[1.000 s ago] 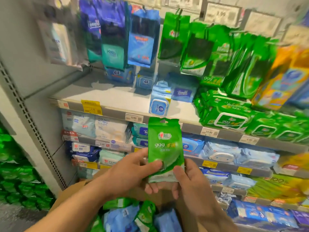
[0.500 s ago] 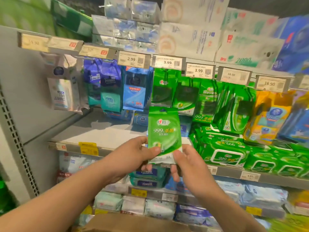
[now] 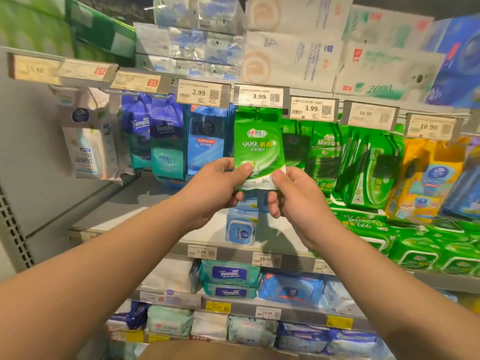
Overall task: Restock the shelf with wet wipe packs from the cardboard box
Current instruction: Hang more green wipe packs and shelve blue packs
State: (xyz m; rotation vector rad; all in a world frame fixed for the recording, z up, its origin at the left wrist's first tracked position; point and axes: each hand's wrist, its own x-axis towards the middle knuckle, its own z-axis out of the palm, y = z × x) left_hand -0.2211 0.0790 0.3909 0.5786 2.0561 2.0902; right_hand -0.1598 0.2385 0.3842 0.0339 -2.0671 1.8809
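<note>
**Head view: green wipe pack held up at the hanging row**

Head view, working across from the left: I see a white hanging pouch (image 3: 89,141), then dark blue Tempo hanging packs (image 3: 155,136) and a light blue hanging pack (image 3: 207,141). My left hand (image 3: 210,188) pinches the lower left corner of the small glossy green wet wipe pack (image 3: 257,149), thumb on its front face. The pack stands upright, its top just under the white 3.99 price tag (image 3: 259,96), in front of the green hanging packs (image 3: 324,149). My right hand (image 3: 296,196) pinches the lower right corner the same way. Whether the pack's top has reached a hook I cannot tell; the tag hides it. Along the bottom edge sits the brown cardboard box (image 3: 207,350), blurred.
</note>
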